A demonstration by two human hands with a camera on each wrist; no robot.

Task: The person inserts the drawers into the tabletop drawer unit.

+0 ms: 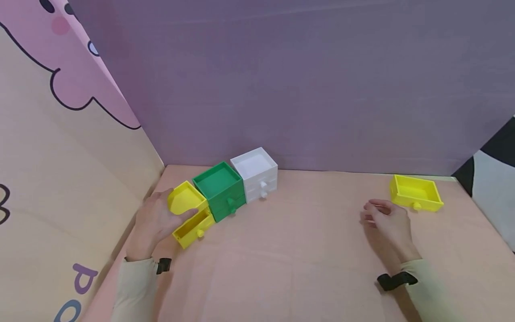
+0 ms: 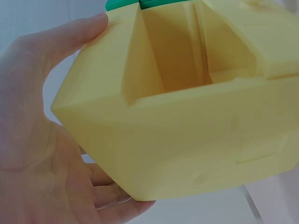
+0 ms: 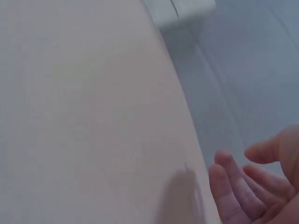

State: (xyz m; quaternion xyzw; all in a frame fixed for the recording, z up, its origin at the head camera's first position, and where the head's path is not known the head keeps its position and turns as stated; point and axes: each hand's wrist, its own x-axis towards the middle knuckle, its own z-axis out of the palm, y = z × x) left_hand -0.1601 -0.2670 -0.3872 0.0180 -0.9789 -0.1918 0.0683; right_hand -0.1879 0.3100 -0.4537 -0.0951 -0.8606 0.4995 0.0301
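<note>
My left hand (image 1: 154, 221) grips a small yellow drawer box (image 1: 186, 199) at the left, thumb on one side and fingers on the other. An open compartment with a round knob (image 1: 200, 233) shows at the box's front. In the left wrist view the yellow box (image 2: 154, 140) fills most of the picture, with a hollow in it. At the right, my right hand (image 1: 390, 223) hovers over the table with loosely bent fingers and nothing in them. Just beyond it lies a separate yellow drawer (image 1: 416, 192) with a knob, hollow side up.
Touching or close to the yellow box stands a green drawer box (image 1: 220, 190), then a white one (image 1: 255, 172), in a slanting row. Both have knobs at the front. A purple-grey panel (image 1: 314, 89) rises behind the pink tabletop (image 1: 297, 250), and a printed panel (image 1: 80, 156) borders the left.
</note>
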